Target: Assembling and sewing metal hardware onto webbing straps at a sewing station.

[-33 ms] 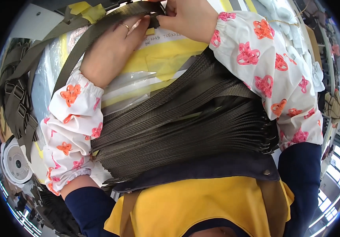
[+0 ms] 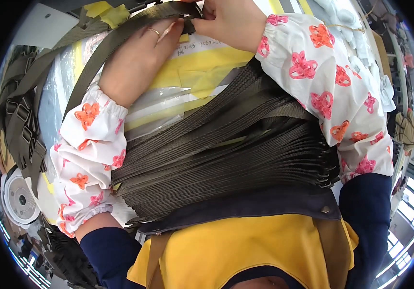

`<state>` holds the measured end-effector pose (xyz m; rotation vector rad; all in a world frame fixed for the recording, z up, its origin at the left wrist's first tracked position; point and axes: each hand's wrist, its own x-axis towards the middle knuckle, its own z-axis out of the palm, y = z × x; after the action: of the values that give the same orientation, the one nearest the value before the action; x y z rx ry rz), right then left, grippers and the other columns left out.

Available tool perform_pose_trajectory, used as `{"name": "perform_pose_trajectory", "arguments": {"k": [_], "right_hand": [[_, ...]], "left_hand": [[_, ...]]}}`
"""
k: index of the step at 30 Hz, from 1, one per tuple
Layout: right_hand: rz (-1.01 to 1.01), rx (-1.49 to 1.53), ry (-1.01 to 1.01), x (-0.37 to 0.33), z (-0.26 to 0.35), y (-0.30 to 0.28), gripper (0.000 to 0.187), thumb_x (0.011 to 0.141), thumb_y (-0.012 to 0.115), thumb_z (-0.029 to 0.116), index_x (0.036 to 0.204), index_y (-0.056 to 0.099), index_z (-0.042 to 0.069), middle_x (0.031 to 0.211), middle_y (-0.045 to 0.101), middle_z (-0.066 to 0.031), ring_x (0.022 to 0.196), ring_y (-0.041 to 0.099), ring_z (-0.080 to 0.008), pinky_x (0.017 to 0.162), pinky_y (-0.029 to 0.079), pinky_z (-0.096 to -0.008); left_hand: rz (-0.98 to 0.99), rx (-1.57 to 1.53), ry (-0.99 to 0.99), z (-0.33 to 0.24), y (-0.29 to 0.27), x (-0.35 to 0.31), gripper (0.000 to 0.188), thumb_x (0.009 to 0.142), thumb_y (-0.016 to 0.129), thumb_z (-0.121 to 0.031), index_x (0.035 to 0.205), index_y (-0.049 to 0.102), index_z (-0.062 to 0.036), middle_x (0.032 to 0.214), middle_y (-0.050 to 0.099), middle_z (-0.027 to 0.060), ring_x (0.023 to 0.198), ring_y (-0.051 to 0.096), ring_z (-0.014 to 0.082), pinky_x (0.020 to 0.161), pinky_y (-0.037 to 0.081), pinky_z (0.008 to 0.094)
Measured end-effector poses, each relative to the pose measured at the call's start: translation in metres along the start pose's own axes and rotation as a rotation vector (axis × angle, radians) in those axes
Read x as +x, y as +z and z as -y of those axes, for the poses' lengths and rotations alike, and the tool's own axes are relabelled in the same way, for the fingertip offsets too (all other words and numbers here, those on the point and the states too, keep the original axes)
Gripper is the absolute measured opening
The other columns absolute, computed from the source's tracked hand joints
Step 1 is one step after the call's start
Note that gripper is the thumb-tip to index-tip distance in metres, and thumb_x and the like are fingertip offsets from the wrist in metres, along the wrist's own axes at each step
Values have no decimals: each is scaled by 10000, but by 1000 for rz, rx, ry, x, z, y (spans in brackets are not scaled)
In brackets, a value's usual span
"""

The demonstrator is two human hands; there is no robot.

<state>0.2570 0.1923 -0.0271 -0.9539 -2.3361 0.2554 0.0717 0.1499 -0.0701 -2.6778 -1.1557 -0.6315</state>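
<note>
At the far edge of the work surface, my left hand (image 2: 137, 60), with a ring on one finger, grips a dark olive webbing strap (image 2: 90, 67). The strap loops over that hand and trails down to the left. Close beside it, my right hand (image 2: 233, 24) pinches the same strap, its fingertips partly cut off by the top of the view. A small dark piece between the two hands is too hidden to make out. Nearer to me lies a thick stack of the same webbing straps (image 2: 226, 168), spread side by side.
Plastic-wrapped sheets with yellow tape (image 2: 187, 72) lie under my hands. Straps with metal buckles (image 2: 24, 113) hang at the left, above a round white machine part (image 2: 20, 197). White cloth items (image 2: 344, 24) are at the far right.
My left hand and sleeve have shifted very slightly to the right. Both hands keep their hold on the strap.
</note>
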Motion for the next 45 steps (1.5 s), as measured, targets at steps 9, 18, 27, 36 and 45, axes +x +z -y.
{"name": "perform_pose_trajectory", "arguments": {"k": [9,18,27,36,45], "right_hand": [[156,366,185,6,-23,8,282,656,611,19,932,562,-11,637,577,-157,585,592,-286,549,470,-342],[-67,156,-335,-4,-40,27,376,686,654,77,1038,541,8,803,596,-152,717,598,-250,657,476,-306],[300,447,1,-7,-41,13,423,748,629,24,1158,524,30,1127,569,-126,1024,562,-232,883,442,-319],[412,97,-87,0,-34,4,290,739,655,77,1024,626,35,1057,598,-166,967,588,-278,824,467,-318],[380,-36,-134,-6,-27,13,254,756,633,119,1003,634,60,1082,586,-151,844,601,-295,750,486,-338]], "left_hand": [[157,8,-31,-4,-10,9,285,804,519,-89,1082,526,-25,1089,532,120,955,542,270,801,462,347],[216,-420,-227,4,-5,4,272,860,518,-169,1097,527,-38,1031,584,127,919,553,301,791,444,356],[256,-535,-291,5,-4,-3,259,875,511,-119,1122,534,-45,1021,596,152,918,563,325,777,452,361],[178,-300,-291,-3,-13,3,176,873,507,-153,1032,547,-89,791,603,135,725,583,326,638,472,367],[-130,18,63,-19,-21,6,177,681,552,-86,850,535,-35,860,561,34,780,575,200,618,475,301]]}}
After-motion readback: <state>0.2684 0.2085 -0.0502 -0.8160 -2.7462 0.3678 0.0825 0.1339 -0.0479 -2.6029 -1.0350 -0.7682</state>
